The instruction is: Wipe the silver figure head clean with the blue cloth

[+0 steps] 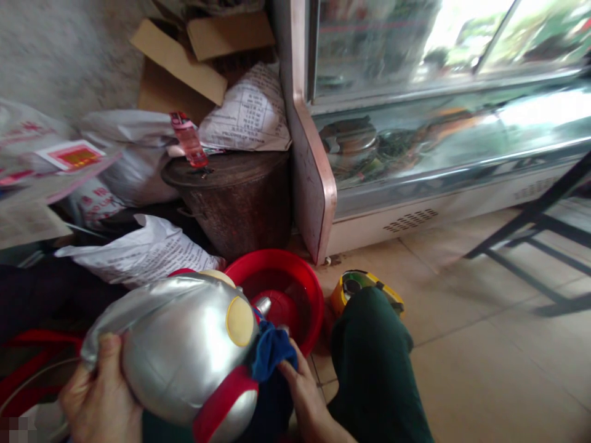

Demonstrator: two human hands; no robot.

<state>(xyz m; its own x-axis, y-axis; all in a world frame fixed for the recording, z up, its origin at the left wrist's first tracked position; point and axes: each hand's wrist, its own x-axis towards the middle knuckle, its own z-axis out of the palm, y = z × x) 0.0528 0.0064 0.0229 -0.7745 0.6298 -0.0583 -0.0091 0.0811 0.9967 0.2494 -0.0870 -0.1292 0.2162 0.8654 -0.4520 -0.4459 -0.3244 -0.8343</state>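
Silver toy head (180, 344), glossy, yellow eye, red trim

A beige tiled floor (484, 344) carries a red plastic basin (295, 289) — just beside it, a yellow container (344, 289). Behind stand a dark lidded drum (235, 203) and a glass-fronted display fridge (438, 154) — white sacks (138, 252) lie nearby.

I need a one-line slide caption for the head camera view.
Left hand holds a silver toy head; right hand presses a blue cloth against it, beside a red basin.
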